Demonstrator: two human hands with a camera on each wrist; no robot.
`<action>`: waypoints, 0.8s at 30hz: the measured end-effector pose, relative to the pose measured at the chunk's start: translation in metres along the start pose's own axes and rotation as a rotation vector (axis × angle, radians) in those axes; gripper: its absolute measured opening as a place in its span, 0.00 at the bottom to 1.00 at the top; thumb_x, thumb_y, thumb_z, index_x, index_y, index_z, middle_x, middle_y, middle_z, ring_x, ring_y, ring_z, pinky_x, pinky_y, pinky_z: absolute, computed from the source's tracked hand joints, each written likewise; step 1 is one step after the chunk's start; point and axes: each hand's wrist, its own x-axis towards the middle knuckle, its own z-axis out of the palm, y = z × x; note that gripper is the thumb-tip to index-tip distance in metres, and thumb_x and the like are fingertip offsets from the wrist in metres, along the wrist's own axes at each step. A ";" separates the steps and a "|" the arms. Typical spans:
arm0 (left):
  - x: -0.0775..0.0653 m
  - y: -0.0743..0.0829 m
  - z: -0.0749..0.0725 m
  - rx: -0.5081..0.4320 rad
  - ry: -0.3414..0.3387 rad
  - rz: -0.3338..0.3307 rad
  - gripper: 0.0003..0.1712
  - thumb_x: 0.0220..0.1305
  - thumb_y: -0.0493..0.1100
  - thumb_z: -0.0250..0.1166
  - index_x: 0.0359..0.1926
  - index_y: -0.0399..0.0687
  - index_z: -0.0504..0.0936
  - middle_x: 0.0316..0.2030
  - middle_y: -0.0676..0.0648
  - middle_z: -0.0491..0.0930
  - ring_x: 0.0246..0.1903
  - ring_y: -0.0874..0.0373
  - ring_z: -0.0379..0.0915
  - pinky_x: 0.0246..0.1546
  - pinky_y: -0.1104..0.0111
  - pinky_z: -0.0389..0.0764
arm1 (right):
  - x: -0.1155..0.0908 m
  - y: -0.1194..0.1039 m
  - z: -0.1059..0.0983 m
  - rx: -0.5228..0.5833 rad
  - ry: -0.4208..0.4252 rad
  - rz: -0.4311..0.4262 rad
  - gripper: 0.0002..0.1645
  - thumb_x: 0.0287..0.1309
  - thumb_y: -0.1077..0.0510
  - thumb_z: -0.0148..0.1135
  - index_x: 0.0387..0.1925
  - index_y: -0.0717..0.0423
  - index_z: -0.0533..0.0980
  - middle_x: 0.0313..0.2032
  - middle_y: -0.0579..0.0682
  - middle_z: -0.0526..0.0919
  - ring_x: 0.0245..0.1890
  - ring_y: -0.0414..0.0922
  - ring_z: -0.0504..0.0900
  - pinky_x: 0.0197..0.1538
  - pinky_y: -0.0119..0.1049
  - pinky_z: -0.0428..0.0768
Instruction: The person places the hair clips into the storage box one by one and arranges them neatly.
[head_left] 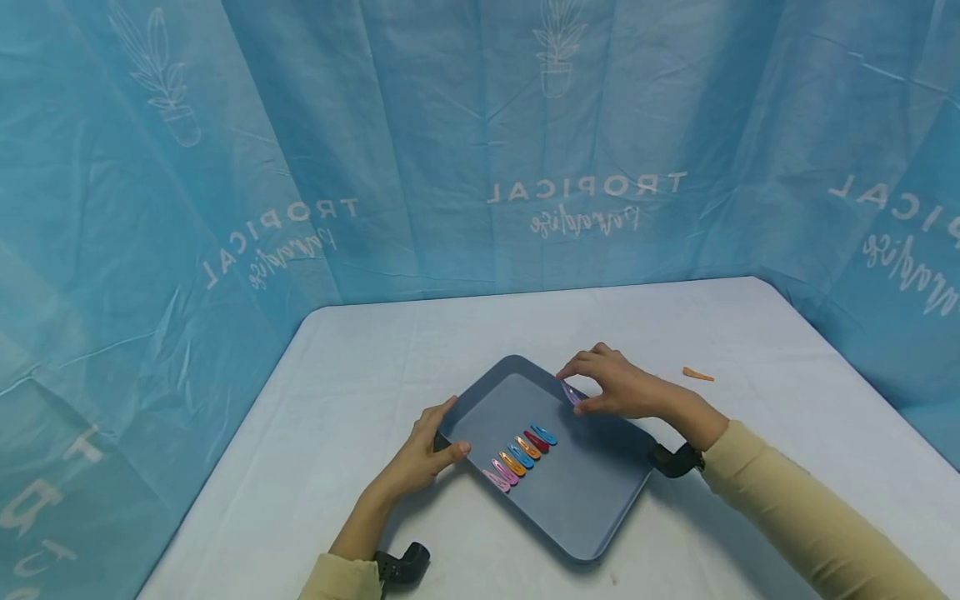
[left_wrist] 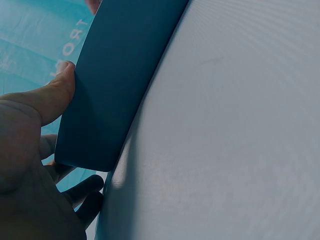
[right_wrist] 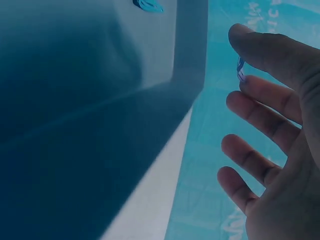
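My right hand [head_left: 618, 383] pinches a purple hair clip [head_left: 571, 392] between thumb and forefinger, over the far right side of a grey-blue tray [head_left: 585, 492]. In the right wrist view the clip [right_wrist: 241, 71] shows as a small sliver between the fingertips, the other fingers spread apart. My left hand [head_left: 420, 454] grips the tray's left corner, thumb over the rim and fingers along the outside. Inside the tray lies a slanting row of several snap hair clips: pink ones at the near end, then orange and blue, a red clip [head_left: 536, 442] and a blue clip [head_left: 544, 434].
An orange hair clip [head_left: 698, 374] lies on the white-covered table [head_left: 360, 358], beyond my right wrist. Blue printed curtains [head_left: 435, 150] hang behind the table and at both sides. A black wrist camera [head_left: 405, 565] sits on each arm.
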 end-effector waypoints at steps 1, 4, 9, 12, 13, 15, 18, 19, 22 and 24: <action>0.000 0.000 0.000 -0.001 0.000 -0.001 0.49 0.59 0.57 0.64 0.74 0.49 0.50 0.68 0.37 0.55 0.68 0.40 0.49 0.63 0.39 0.56 | 0.001 -0.001 0.001 -0.004 -0.009 -0.011 0.30 0.49 0.53 0.71 0.56 0.51 0.75 0.55 0.47 0.78 0.53 0.49 0.68 0.51 0.49 0.69; -0.001 0.000 0.000 0.002 0.001 0.000 0.48 0.59 0.56 0.64 0.74 0.49 0.50 0.69 0.37 0.55 0.68 0.40 0.50 0.63 0.39 0.57 | 0.004 -0.004 0.005 -0.002 -0.027 -0.034 0.30 0.49 0.52 0.71 0.55 0.50 0.75 0.54 0.48 0.78 0.53 0.49 0.68 0.51 0.48 0.69; 0.000 0.000 0.000 -0.002 -0.005 -0.002 0.48 0.60 0.57 0.64 0.74 0.50 0.50 0.68 0.37 0.55 0.68 0.40 0.50 0.63 0.39 0.57 | 0.007 -0.006 0.011 -0.006 -0.058 -0.057 0.29 0.50 0.53 0.71 0.56 0.50 0.75 0.55 0.48 0.78 0.52 0.48 0.68 0.51 0.46 0.69; 0.000 -0.001 0.000 -0.007 -0.011 -0.003 0.49 0.60 0.58 0.63 0.74 0.49 0.49 0.68 0.37 0.55 0.68 0.40 0.50 0.63 0.39 0.56 | 0.009 -0.006 0.014 -0.013 -0.084 -0.066 0.29 0.50 0.54 0.70 0.56 0.50 0.75 0.55 0.49 0.77 0.51 0.48 0.68 0.51 0.46 0.69; 0.000 -0.001 0.000 -0.008 -0.012 -0.003 0.49 0.60 0.58 0.63 0.74 0.49 0.49 0.68 0.37 0.54 0.68 0.40 0.50 0.63 0.39 0.56 | 0.010 -0.006 0.015 -0.018 -0.091 -0.069 0.28 0.51 0.54 0.70 0.56 0.50 0.75 0.55 0.49 0.77 0.51 0.49 0.68 0.50 0.46 0.69; 0.000 -0.001 0.000 -0.004 -0.013 -0.003 0.49 0.60 0.57 0.63 0.74 0.49 0.49 0.68 0.37 0.54 0.68 0.40 0.50 0.63 0.39 0.56 | 0.011 -0.007 0.016 -0.015 -0.108 -0.064 0.28 0.51 0.53 0.69 0.56 0.49 0.75 0.55 0.49 0.77 0.51 0.48 0.67 0.50 0.46 0.69; 0.000 0.000 0.000 -0.002 -0.007 -0.006 0.48 0.60 0.56 0.64 0.74 0.50 0.49 0.68 0.37 0.54 0.68 0.40 0.50 0.63 0.39 0.57 | 0.013 -0.009 0.017 -0.017 -0.125 -0.057 0.28 0.52 0.53 0.69 0.56 0.48 0.75 0.54 0.49 0.77 0.51 0.48 0.67 0.50 0.45 0.69; 0.000 0.000 0.000 -0.002 -0.005 -0.005 0.48 0.60 0.56 0.64 0.74 0.49 0.49 0.68 0.37 0.54 0.68 0.40 0.50 0.63 0.39 0.57 | 0.013 -0.009 0.017 -0.021 -0.129 -0.057 0.28 0.52 0.52 0.69 0.56 0.48 0.75 0.54 0.48 0.77 0.51 0.48 0.67 0.50 0.45 0.69; 0.000 0.001 0.000 -0.003 -0.004 -0.011 0.48 0.60 0.55 0.64 0.74 0.50 0.49 0.69 0.38 0.54 0.68 0.40 0.49 0.63 0.39 0.56 | 0.015 -0.008 0.018 -0.030 -0.135 -0.051 0.28 0.52 0.52 0.69 0.56 0.47 0.75 0.53 0.48 0.77 0.50 0.48 0.66 0.49 0.45 0.70; 0.000 0.002 -0.001 -0.006 -0.007 -0.014 0.48 0.60 0.55 0.64 0.74 0.51 0.49 0.69 0.39 0.54 0.69 0.41 0.49 0.63 0.39 0.56 | 0.016 -0.008 0.018 -0.032 -0.139 -0.048 0.28 0.51 0.52 0.69 0.56 0.47 0.75 0.53 0.48 0.77 0.50 0.48 0.66 0.49 0.44 0.70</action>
